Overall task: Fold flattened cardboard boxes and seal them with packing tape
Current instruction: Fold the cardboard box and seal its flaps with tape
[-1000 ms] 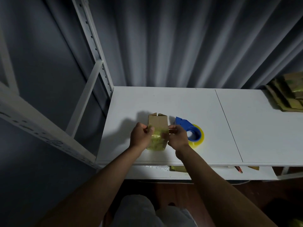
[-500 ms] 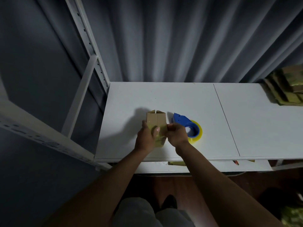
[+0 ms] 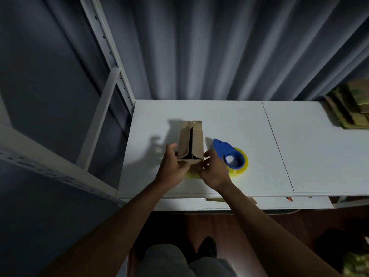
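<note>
Centrally, white table (image 3: 219, 116) before grey curtain (image 3: 199, 47); left hand (image 3: 172, 166), right hand (image 3: 214, 170) grip cardboard box (image 3: 190, 142) beside tape dispenser (image 3: 231, 155).

The near end of the cardboard box (image 3: 190, 141) is covered by the left hand (image 3: 173, 166) and the right hand (image 3: 214, 170), so how that end is closed cannot be told. A yellow patch below the box shows between the hands, too little of it to identify. The left fingers are hidden behind the box. The right hand hides the near edge of the tape dispenser (image 3: 229, 154). The stack of flat cardboard (image 3: 353, 108) is cut off by the right edge and sits in shadow; its count cannot be told. Items under the table edge (image 3: 259, 194) are mostly hidden.
</note>
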